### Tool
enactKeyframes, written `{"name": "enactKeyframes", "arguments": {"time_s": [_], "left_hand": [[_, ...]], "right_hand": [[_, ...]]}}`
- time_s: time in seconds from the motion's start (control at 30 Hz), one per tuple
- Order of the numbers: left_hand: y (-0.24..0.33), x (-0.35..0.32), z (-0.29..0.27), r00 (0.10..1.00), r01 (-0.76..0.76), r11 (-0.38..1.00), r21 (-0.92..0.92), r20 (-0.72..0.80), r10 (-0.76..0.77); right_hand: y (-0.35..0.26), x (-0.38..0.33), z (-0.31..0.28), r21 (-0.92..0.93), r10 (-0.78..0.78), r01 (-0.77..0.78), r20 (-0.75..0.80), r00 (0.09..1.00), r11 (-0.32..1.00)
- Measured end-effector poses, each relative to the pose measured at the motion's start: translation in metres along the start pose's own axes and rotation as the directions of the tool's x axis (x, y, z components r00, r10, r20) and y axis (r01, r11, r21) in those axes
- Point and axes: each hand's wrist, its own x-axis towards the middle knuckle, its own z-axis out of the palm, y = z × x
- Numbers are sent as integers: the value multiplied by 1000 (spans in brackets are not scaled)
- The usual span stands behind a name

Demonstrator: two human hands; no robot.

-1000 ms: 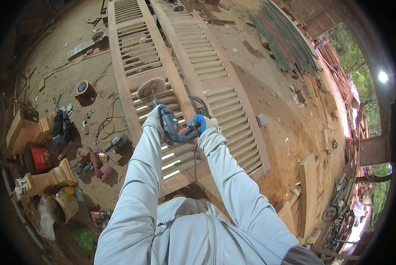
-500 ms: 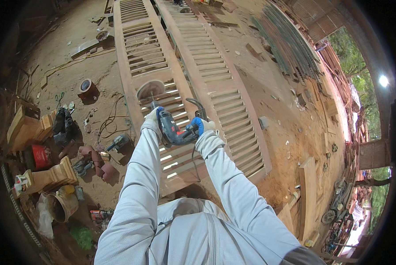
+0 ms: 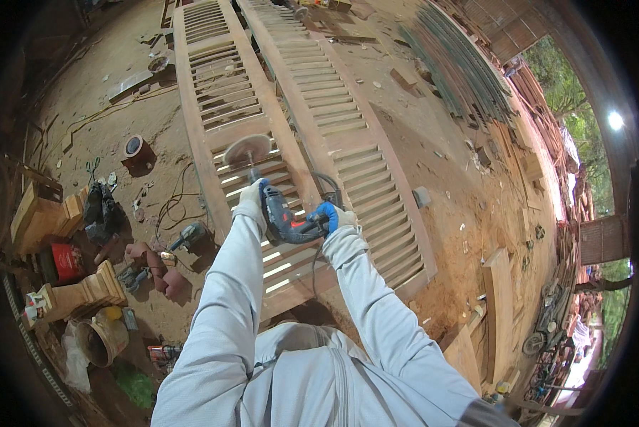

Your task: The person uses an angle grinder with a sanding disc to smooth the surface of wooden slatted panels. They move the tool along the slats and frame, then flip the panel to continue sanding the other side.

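Observation:
Both gloved hands grip a dark power drill (image 3: 285,219) with red marks and a round sanding disc (image 3: 247,151) on its front. My left hand (image 3: 251,196) is closed round the front of the drill, behind the disc. At the rear handle, my right hand (image 3: 336,218) is wrapped with blue-coated fingers. The disc is over the slats of a long louvered wooden panel (image 3: 200,114); whether it touches them I cannot tell. A second louvered panel (image 3: 405,220) lies alongside on the right. From the handle, a power cord (image 3: 315,274) hangs down.
On the ground at left are another power tool (image 3: 188,235), reddish sandpaper rolls (image 3: 168,277), a red container (image 3: 66,262), a bucket (image 3: 100,340) and a brown tape roll (image 3: 138,154). Wooden planks (image 3: 498,313) stand at right. Long dark strips (image 3: 462,67) lie farther back.
The drill and its disc have shifted slightly right across the left panel and a little nearer to me. Both hands keep their grip. The whole view has shifted slightly.

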Motion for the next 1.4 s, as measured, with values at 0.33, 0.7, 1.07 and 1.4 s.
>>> {"name": "enactKeyframes", "arguments": {"time_s": [0.33,0.7,1.07,1.4], "left_hand": [[9,40,41,990,-24,999,-27,139,28],[31,55,22,985,18,999,-37,170,-11],[36,33,3,1000,22,999,32,20,-23],[58,21,-22,1000,-5,1000,23,-9,5]], "right_hand": [[-37,-13,14,12,-285,285,18,958,958],[-37,0,49,27,-153,153,-8,988,988],[-16,5,48,27,-164,163,52,985,986],[-5,-4,63,69,-108,102,93,990,992]]}}
